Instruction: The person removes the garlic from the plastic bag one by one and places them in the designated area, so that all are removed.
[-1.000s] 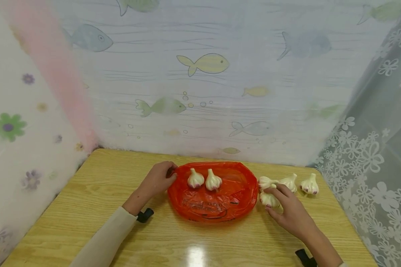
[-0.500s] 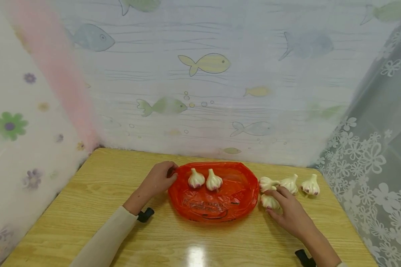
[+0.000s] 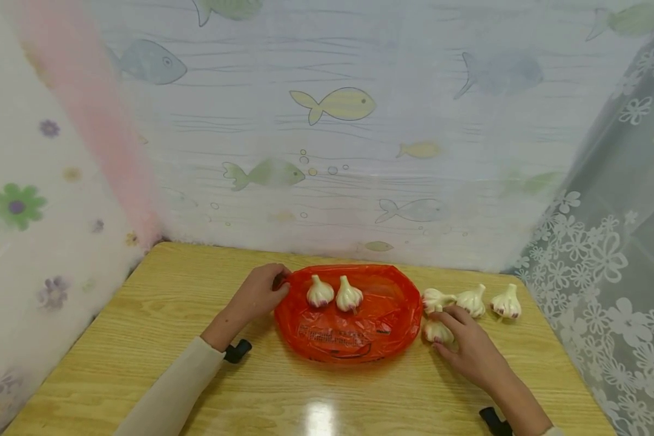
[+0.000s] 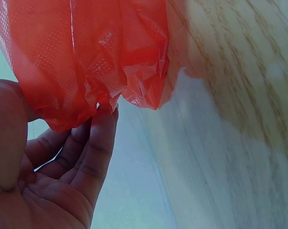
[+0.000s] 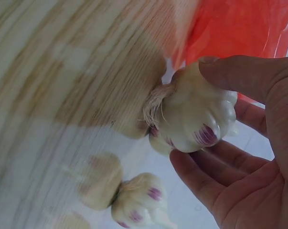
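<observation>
A red plastic bag [image 3: 332, 339] lies spread out in an oval with its rim raised, printed on its inner face. Two white garlic bulbs with purple streaks stand in it, the left bulb [image 3: 320, 293] beside the right bulb [image 3: 349, 295]. At the bag's left rim, my left hand [image 3: 258, 293] pinches the plastic [image 4: 77, 95] between thumb and fingers. My right hand [image 3: 471, 348], just right of the bag, grips another garlic bulb [image 5: 196, 112] between thumb and fingertips. The held bulb's root end shows in the right wrist view; its stem is hidden there.
Behind the right hand sit more garlic bulbs: one lying on its side [image 3: 436, 300], one upright [image 3: 471, 301] and one farther right [image 3: 505, 303]. The wooden table [image 3: 370, 399] ends at a fish-patterned curtain [image 3: 327, 181] at the back. Black wrist mounts are on both wrists.
My right hand and its garlic bulb have shifted slightly toward the near side, and the bulb's stem has gone out of sight behind the fingers. The left hand and the bag stay put.
</observation>
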`<control>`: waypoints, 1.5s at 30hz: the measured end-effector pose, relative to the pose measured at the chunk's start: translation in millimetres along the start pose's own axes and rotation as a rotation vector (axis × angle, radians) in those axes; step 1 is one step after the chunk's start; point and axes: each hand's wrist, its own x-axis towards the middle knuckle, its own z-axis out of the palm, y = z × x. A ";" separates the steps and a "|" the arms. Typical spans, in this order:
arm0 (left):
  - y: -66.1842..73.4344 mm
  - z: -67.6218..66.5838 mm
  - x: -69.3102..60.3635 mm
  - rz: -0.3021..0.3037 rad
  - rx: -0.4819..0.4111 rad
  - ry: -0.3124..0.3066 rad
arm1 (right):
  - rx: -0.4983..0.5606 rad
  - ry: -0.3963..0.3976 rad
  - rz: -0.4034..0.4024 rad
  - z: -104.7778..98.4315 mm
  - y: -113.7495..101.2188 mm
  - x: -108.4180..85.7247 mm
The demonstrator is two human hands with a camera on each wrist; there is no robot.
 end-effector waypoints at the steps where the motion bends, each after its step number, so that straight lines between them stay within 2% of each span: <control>1: -0.1 0.0 0.1 0.001 0.001 0.000 | 0.000 0.001 -0.002 0.2 0.0 0.1; 15: -0.3 -0.5 3.3 0.026 0.010 -0.004 | -0.033 0.073 -0.081 -1.1 -3.1 2.0; 21: -1.2 -0.2 3.7 0.026 0.010 -0.009 | -0.031 0.062 -0.080 -4.6 -7.7 2.7; 26: -1.0 -0.9 2.6 0.022 0.008 -0.009 | -0.037 0.088 -0.122 -6.9 -11.1 5.5; 36: 0.4 -2.4 1.4 0.028 0.008 -0.010 | 0.008 0.094 -0.072 -16.2 -21.7 14.6; 45: -0.1 0.3 0.3 0.030 0.005 -0.016 | 0.017 0.116 -0.111 -13.9 -33.2 29.2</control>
